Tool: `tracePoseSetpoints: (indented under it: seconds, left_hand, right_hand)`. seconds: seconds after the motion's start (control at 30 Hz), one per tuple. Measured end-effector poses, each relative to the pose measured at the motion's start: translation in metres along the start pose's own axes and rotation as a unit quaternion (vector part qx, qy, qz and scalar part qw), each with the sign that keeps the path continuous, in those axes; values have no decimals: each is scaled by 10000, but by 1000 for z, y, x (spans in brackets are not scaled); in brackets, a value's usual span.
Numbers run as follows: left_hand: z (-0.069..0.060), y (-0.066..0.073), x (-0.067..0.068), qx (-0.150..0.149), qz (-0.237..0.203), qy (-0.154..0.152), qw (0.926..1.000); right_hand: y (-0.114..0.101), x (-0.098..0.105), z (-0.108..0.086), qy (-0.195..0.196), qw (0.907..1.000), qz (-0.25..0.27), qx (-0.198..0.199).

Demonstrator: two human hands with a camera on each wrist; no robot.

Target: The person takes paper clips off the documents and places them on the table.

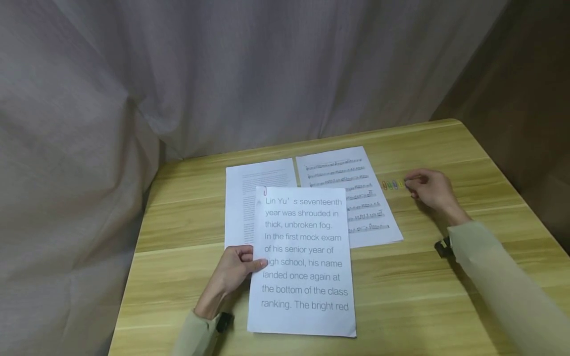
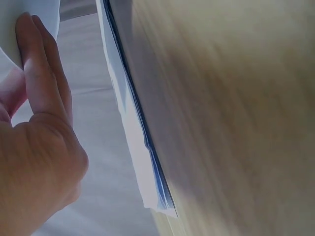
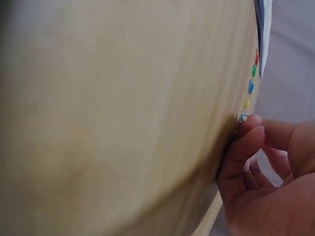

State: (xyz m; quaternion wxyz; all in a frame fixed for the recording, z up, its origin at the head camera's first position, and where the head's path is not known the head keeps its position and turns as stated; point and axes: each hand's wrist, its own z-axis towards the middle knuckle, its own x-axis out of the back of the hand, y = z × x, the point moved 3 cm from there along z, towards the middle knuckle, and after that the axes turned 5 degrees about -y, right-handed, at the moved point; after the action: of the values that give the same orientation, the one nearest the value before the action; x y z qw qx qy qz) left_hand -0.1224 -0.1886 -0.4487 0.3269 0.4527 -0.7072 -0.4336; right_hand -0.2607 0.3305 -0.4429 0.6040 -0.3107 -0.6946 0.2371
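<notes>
My left hand (image 1: pixel 233 269) grips the left edge of a large-print paper stack (image 1: pixel 303 319), thumb on top and fingers beneath. A red paper clip (image 1: pixel 264 191) sits on that stack's top edge, near its left corner. Over on the right, my right hand (image 1: pixel 431 189) is at the end of a row of coloured paper clips. Its thumb and index finger pinch a blue paper clip (image 3: pixel 244 117), mostly hidden by the fingertips. Beside it lie yellow (image 3: pixel 247 103), blue (image 3: pixel 251 87), green (image 3: pixel 254 71) and red (image 3: pixel 257 57) clips.
Behind the held stack lie small-print pages (image 1: pixel 260 170) and sheet music (image 1: pixel 329 158), both partly covered by it. The wooden table (image 1: pixel 187 207) has its right edge beyond my right hand. A grey curtain (image 1: pixel 249 74) hangs along the back and left.
</notes>
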Motion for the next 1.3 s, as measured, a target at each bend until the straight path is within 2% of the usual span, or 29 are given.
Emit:
tracePoseSetpoints:
  seconds: [0.3, 0.67, 0.8, 0.93, 1.07, 1.2, 1.3]
  left_hand:
    - [1, -1, 1, 58, -65, 19, 10000]
    - [0, -1, 0, 34, -108, -83, 9999]
    - [0, -2, -2, 22, -105, -144, 9998]
    - [0, 0, -3, -17, -99, -161, 9998]
    - [1, 1, -4, -38, -144, -205, 9997]
    - [2, 1, -6, -87, -186, -322, 9993]
    - [2, 1, -8, -65, -176, -371, 9991]
  right_hand:
    - [2, -1, 10, -215, 9995, 9, -247]
    - [1, -5, 14, -98, 9991, -315, -275]
    - [-3, 4, 8, 175, 9989, -326, -303]
    - [-28, 15, -3, 610, 9981, 2, -128]
    - [-68, 9, -15, 750, 9971, 129, 29]
    - [-109, -9, -26, 605, 9980, 92, 171]
    - [-141, -27, -35, 279, 9983, 146, 482]
